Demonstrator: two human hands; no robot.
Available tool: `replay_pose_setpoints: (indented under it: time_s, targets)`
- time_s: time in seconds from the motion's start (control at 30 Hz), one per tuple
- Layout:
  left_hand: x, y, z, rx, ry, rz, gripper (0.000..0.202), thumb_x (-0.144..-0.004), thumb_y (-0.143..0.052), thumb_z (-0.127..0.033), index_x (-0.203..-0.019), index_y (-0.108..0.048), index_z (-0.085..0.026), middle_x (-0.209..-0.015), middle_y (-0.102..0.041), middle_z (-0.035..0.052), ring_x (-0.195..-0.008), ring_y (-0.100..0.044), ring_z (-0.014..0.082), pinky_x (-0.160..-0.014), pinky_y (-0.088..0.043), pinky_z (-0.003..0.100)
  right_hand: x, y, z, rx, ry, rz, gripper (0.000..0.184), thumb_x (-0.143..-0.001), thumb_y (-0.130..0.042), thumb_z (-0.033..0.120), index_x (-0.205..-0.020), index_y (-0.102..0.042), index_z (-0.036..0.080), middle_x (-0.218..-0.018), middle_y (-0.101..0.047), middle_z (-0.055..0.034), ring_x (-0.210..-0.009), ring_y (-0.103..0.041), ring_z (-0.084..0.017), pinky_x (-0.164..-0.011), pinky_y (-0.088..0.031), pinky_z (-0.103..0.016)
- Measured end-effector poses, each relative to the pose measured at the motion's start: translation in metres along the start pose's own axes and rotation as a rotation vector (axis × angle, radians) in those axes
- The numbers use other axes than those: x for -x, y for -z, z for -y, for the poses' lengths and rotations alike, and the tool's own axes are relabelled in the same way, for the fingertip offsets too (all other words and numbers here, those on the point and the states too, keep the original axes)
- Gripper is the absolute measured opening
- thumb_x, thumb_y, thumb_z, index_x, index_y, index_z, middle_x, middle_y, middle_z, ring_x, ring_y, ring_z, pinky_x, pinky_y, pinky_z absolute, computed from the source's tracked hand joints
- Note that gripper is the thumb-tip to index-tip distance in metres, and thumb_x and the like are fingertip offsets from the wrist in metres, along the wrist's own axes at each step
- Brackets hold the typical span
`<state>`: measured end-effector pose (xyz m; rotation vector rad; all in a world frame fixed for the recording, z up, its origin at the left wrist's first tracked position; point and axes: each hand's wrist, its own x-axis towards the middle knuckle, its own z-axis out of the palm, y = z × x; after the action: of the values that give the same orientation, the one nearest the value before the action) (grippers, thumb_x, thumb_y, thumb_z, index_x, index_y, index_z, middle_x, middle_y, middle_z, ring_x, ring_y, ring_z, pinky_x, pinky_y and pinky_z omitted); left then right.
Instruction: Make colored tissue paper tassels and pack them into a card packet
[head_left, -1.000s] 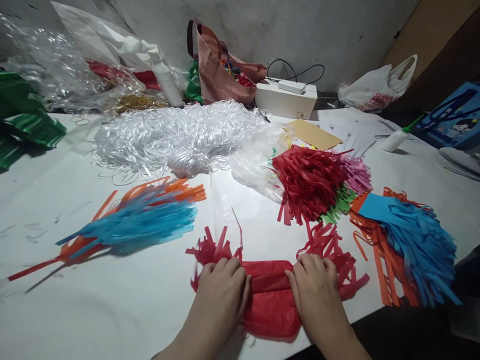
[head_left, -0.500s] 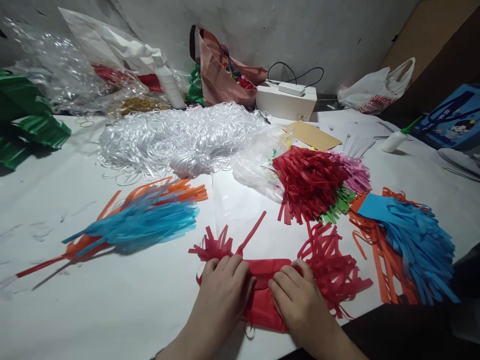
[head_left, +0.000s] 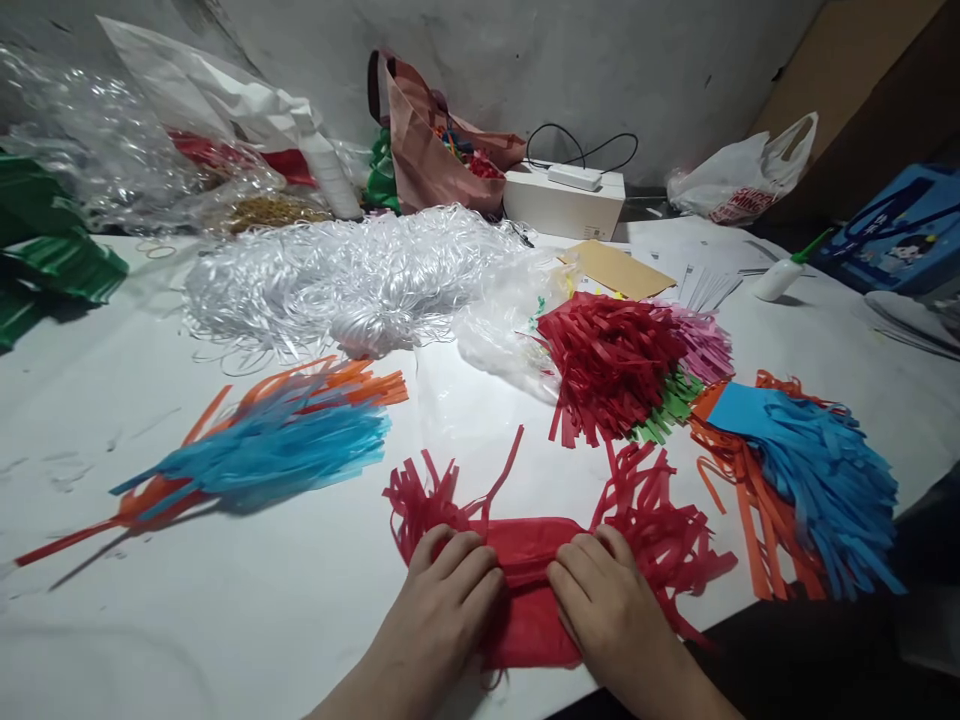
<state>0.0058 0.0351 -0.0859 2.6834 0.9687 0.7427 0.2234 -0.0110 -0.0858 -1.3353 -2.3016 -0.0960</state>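
A red fringed sheet of thin tissue-like material (head_left: 529, 632) lies on the table just in front of me, its middle uncut and folded over in a crosswise ridge. My left hand (head_left: 442, 605) closes over its left part, fingers curled onto the fold. On the right part, my right hand (head_left: 609, 600) grips the same fold with bent fingers. Both thumbs are hidden beneath. Cut red strips (head_left: 427, 500) fan out beyond my left hand, and a larger bunch of red strips (head_left: 667, 530) spreads past my right.
A blue and orange tassel (head_left: 277, 450) lies to the left. At right are a blue and orange fringed bundle (head_left: 817, 480) and a dark red bundle (head_left: 607, 360). Behind them stretch white shiny ribbon (head_left: 337, 280), a clear plastic bag (head_left: 502, 330) and a glue bottle (head_left: 780, 278).
Both hands stay on the red sheet, fingers shifted slightly along the fold. The left-hand strips stand up more. The whole view has moved a little, so background things sit further left.
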Motion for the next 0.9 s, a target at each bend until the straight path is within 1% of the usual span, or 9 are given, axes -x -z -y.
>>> replay_pose_setpoints:
  time_s: [0.13, 0.23, 0.4, 0.57, 0.63, 0.7, 0.73, 0.8, 0.9]
  targets:
    - [0.009, -0.002, 0.003, 0.02, 0.029, -0.062, 0.03, -0.089, -0.043, -0.003, -0.096, -0.066, -0.021, -0.096, -0.072, 0.005, -0.095, -0.057, 0.0253, -0.093, -0.031, 0.045, 0.011, 0.002, -0.009, 0.004, -0.105, -0.065, 0.023, -0.101, -0.042, 0.009, -0.096, -0.063, 0.017, -0.097, -0.067, -0.0079, -0.099, -0.059, -0.023, -0.103, -0.032, -0.046]
    - [0.007, -0.001, -0.002, 0.048, 0.152, -0.032, 0.028, -0.092, -0.042, -0.007, -0.092, -0.065, -0.022, -0.098, -0.07, 0.0051, -0.09, -0.055, 0.0247, -0.088, -0.033, 0.045, 0.012, 0.001, -0.009, -0.02, -0.216, -0.08, 0.024, -0.103, -0.04, 0.013, -0.094, -0.062, 0.018, -0.102, -0.066, -0.0076, -0.104, -0.058, -0.023, -0.105, -0.03, -0.047]
    - [-0.009, 0.008, -0.013, 0.009, 0.293, 0.081, 0.025, -0.096, -0.041, -0.013, -0.083, -0.061, -0.021, -0.089, -0.064, 0.0045, -0.082, -0.053, 0.0236, -0.083, -0.034, 0.045, 0.001, -0.002, -0.007, -0.002, -0.35, -0.036, 0.033, -0.106, -0.034, 0.019, -0.084, -0.058, 0.019, -0.096, -0.064, -0.0071, -0.094, -0.056, -0.023, -0.101, -0.031, -0.05]
    - [-0.022, 0.013, -0.015, -0.07, 0.373, 0.249, 0.019, -0.089, -0.047, -0.011, -0.079, -0.062, -0.021, -0.086, -0.064, 0.0054, -0.08, -0.056, 0.0252, -0.078, -0.037, 0.045, -0.009, 0.002, -0.013, 0.05, -0.349, 0.023, 0.031, -0.104, -0.039, 0.022, -0.078, -0.056, 0.02, -0.086, -0.061, -0.006, -0.084, -0.055, -0.024, -0.09, -0.035, -0.046]
    - [-0.024, 0.012, -0.015, -0.09, 0.405, 0.265, 0.018, -0.087, -0.049, -0.01, -0.08, -0.062, -0.021, -0.088, -0.065, 0.0059, -0.081, -0.057, 0.0259, -0.078, -0.037, 0.045, -0.012, 0.007, -0.014, 0.027, -0.36, 0.02, 0.029, -0.103, -0.041, 0.021, -0.078, -0.057, 0.02, -0.082, -0.06, -0.0045, -0.08, -0.054, -0.023, -0.087, -0.035, -0.044]
    - [-0.023, 0.01, -0.016, -0.097, 0.414, 0.252, 0.018, -0.085, -0.051, -0.006, -0.085, -0.063, -0.02, -0.093, -0.066, 0.0067, -0.083, -0.058, 0.0262, -0.079, -0.038, 0.045, -0.014, 0.011, -0.013, 0.01, -0.371, -0.029, 0.027, -0.102, -0.041, 0.016, -0.082, -0.06, 0.02, -0.085, -0.062, -0.0048, -0.083, -0.056, -0.022, -0.092, -0.034, -0.046]
    - [-0.022, 0.009, -0.016, -0.093, 0.397, 0.238, 0.02, -0.084, -0.052, -0.004, -0.088, -0.063, -0.02, -0.096, -0.067, 0.0067, -0.086, -0.058, 0.0262, -0.082, -0.037, 0.046, -0.014, 0.012, -0.011, 0.004, -0.349, -0.073, 0.027, -0.101, -0.04, 0.014, -0.086, -0.061, 0.019, -0.088, -0.064, -0.0057, -0.087, -0.057, -0.023, -0.096, -0.033, -0.048]
    - [-0.02, 0.007, -0.017, -0.074, 0.321, 0.204, 0.022, -0.081, -0.056, -0.002, -0.091, -0.063, -0.022, -0.098, -0.066, 0.0054, -0.089, -0.057, 0.0258, -0.087, -0.036, 0.047, -0.015, 0.014, -0.005, -0.024, -0.225, -0.144, 0.028, -0.1, -0.039, 0.009, -0.092, -0.065, 0.018, -0.093, -0.066, -0.0068, -0.095, -0.058, -0.023, -0.104, -0.029, -0.051]
    - [-0.018, 0.006, -0.018, -0.034, 0.225, 0.182, 0.022, -0.08, -0.06, -0.001, -0.086, -0.064, -0.023, -0.091, -0.066, 0.0028, -0.086, -0.055, 0.0242, -0.09, -0.034, 0.046, -0.015, 0.009, 0.004, -0.072, -0.005, -0.111, 0.029, -0.098, -0.04, 0.006, -0.097, -0.067, 0.016, -0.089, -0.067, -0.0058, -0.094, -0.057, -0.023, -0.107, -0.026, -0.05]
